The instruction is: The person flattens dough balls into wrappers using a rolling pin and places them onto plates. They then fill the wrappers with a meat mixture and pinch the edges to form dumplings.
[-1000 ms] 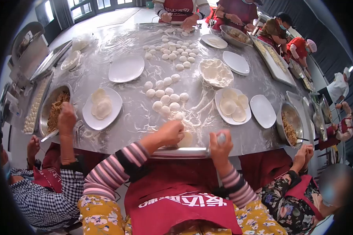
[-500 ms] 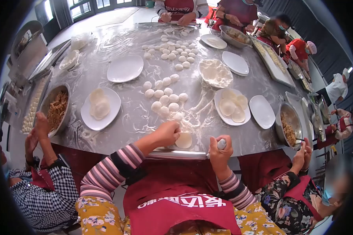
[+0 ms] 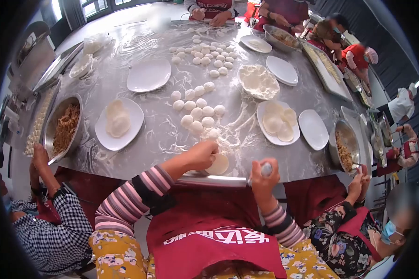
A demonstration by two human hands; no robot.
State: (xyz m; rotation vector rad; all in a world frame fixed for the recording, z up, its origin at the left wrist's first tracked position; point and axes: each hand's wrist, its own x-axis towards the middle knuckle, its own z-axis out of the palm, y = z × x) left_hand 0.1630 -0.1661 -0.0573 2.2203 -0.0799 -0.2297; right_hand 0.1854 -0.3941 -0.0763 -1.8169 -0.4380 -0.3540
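Note:
At the table's near edge, my left hand is closed with its fingertips at the left rim of a flat round dough wrapper. My right hand is wrapped around a rolling pin, just right of the wrapper. Only the pin's pale rounded end shows above the fingers. Beyond my hands are loose flour and several white dough balls. A plate of rolled wrappers stands to the right, with a bowl of flour behind it.
Another plate of wrappers lies left, near a bowl of filling. A second filling bowl stands right. White plates and trays sit around the metal table. Co-workers' hands are at both sides and the far edge.
The view has shifted slightly. My hands keep nearly the same places, with the wrapper still at my left fingertips. The co-worker's hands on the left have moved down beside the filling bowl.

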